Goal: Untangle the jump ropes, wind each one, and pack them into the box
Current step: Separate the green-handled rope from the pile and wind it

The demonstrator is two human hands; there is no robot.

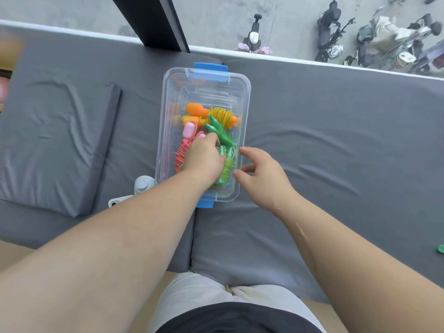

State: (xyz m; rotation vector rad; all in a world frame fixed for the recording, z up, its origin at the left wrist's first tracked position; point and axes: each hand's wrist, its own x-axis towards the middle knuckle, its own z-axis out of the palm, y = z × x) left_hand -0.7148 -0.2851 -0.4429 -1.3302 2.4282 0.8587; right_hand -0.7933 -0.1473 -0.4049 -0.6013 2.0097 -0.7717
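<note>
Step in hand, by my read: packing, late stage. Four wound ropes already sit in the clear box (247, 92), which lies on the grey mattress (336, 140) straight ahead of the person.

Left hand (204, 157) is down inside the box, fingers curled over the green bundles. Gripping or only pressing, cannot tell. Right hand (262, 179) hovers at the box's right rim, fingers loosely spread, holding nothing.

Next move probably calls for seating the light green rope (225, 170) flat in the near-right corner and drawing the left hand out without dragging a coil. A small green thing (440, 248) lies at the far right edge of the mattress; a rope part or not, cannot tell, worth a check. No lid clearly seen.

Orientation:
- Box: long axis runs away from the person, blue latch (210, 72) at the far end, another at the near end.
- Dark green rope (222, 133): diagonal, handle tips toward far-left.
- Light green rope: roughly along the box, handles at its far end.
- Orange-handled rope (195, 109): lies across the box, yellow cord to the right.
- Pink rope (183, 150): along the left wall, handle at the far end.
</note>
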